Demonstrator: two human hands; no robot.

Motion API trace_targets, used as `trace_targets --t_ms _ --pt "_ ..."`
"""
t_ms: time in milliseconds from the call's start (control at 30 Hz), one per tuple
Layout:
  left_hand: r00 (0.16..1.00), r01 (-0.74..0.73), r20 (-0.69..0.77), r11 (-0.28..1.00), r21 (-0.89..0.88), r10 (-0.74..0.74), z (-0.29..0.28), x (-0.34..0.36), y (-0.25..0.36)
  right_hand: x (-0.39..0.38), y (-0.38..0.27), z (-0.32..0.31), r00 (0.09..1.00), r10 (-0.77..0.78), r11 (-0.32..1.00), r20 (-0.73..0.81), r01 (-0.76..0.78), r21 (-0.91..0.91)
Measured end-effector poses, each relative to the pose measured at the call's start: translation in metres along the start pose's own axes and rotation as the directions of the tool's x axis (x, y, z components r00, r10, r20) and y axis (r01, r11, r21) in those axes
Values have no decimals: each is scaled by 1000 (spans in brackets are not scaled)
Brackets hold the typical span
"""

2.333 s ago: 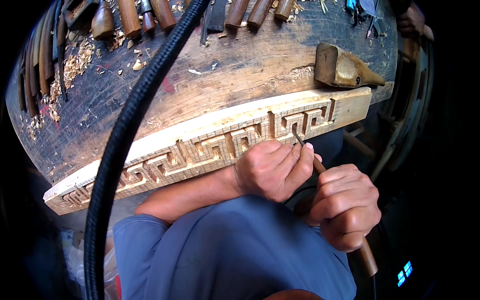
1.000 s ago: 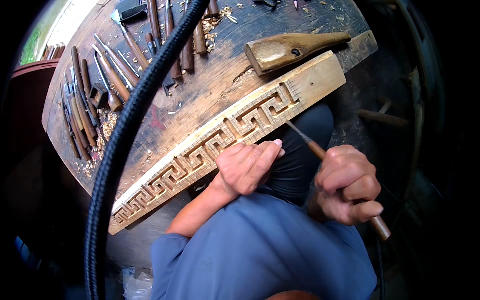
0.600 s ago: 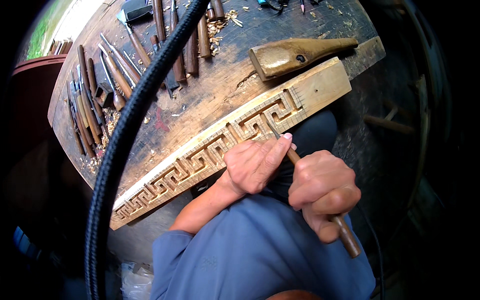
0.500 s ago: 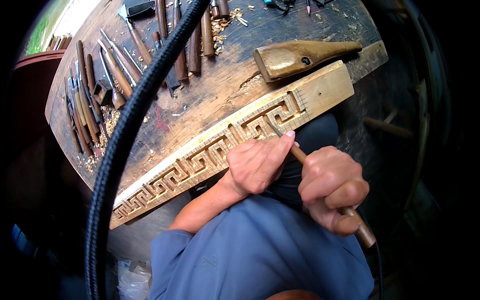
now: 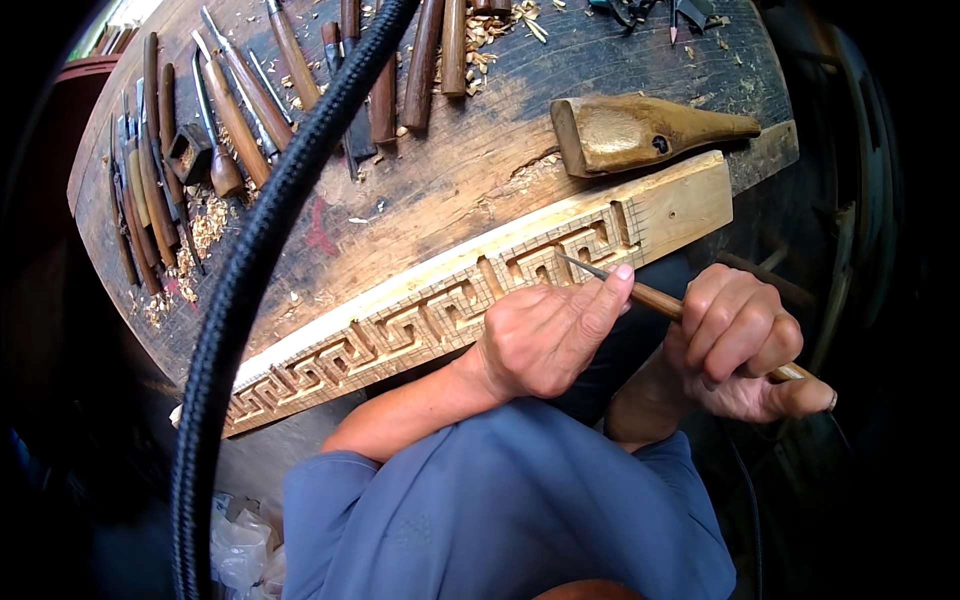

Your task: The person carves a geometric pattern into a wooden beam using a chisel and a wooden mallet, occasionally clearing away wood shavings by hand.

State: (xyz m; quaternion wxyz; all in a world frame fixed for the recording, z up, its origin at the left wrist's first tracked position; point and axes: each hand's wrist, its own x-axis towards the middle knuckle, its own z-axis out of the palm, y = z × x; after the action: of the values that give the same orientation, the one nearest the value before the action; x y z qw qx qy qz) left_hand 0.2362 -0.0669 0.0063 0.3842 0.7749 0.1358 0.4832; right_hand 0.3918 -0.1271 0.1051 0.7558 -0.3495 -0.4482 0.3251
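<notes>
My right hand [image 5: 738,335] is wrapped round the wooden handle of a slim carving chisel [image 5: 655,298], whose butt sticks out past my fingers. Closed low on the same tool, my left hand [image 5: 550,335] has its thumb along the metal shank; its other fingers are mostly hidden. The wrist side of that hand lies against the near edge of a long pale board [image 5: 690,200]. A stepped key pattern is cut along the board over a pencil grid. The blade's tip meets the carved pattern toward the board's right end.
A wooden mallet [image 5: 615,135] lies just beyond the board. Several wood-handled chisels [image 5: 235,120] are spread over the left and far side of the worn bench [image 5: 400,205], among wood shavings [image 5: 205,225]. A thick black braided cable [image 5: 262,240] crosses the view at left.
My right hand has swung to the right and upward, so the chisel slopes lower. Its tip has shifted slightly along the carving. The whole view has moved a little.
</notes>
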Motion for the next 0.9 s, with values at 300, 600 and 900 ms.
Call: trace_targets --t_ms 300,600,900 --pt "999 27 29 998 50 -29 -1 2 0 -1 6 1 999 16 999 -37 -18 -39" --pt "1000 25 7 1000 9 -25 -3 -5 -2 -16 22 44 980 -199 910 9 188 -370" --pt "999 -39 -34 994 -103 36 -11 -10 -1 -35 1 61 971 -133 899 199 203 -389"
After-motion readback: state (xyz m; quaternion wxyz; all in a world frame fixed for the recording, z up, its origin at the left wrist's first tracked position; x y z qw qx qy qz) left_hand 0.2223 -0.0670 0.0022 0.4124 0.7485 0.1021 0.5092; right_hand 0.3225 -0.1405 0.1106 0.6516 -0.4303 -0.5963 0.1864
